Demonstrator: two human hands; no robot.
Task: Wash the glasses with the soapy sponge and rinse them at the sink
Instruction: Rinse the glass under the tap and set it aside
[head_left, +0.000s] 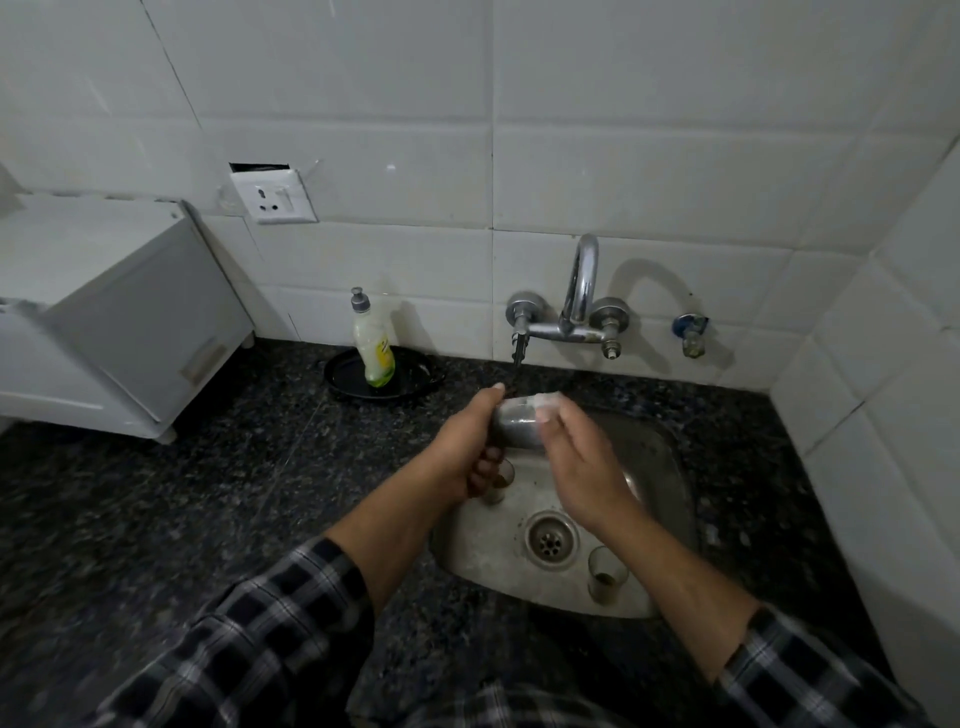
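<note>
Over the far part of the steel sink (672, 467), just below the wall tap (582, 291), the left hand (467, 452) grips a glass (514, 428) lying on its side. Its fingers are wrapped around the base end and the thumb lies along the top. The right hand (584, 470) meets the glass at its mouth end, thumb and fingers closed on the rim. White foam (545, 400) covers those fingers (whether a sponge sits inside the suds cannot be told). The mouth of the glass points right and slightly far.

Two more glasses stand upright in the basin. A second glass (503, 475) is at the left, partly hidden behind the left hand. A third glass (605, 571) stands in the near right corner, with a dark residue at its bottom. The drain (550, 538) lies between them, nearer the third.

Left of the sink, on the dark speckled tabletop (208, 493), a soap bottle (374, 348) with a grey cap stands on a black round dish (415, 382) against the tiled wall. Farther left a white cabinet (119, 312) rests on the tabletop, with a wall socket (272, 195) above its right corner. A small valve (691, 332) juts from the wall to the right of the tap. Both forearms come out of dark plaid sleeves (270, 623).
</note>
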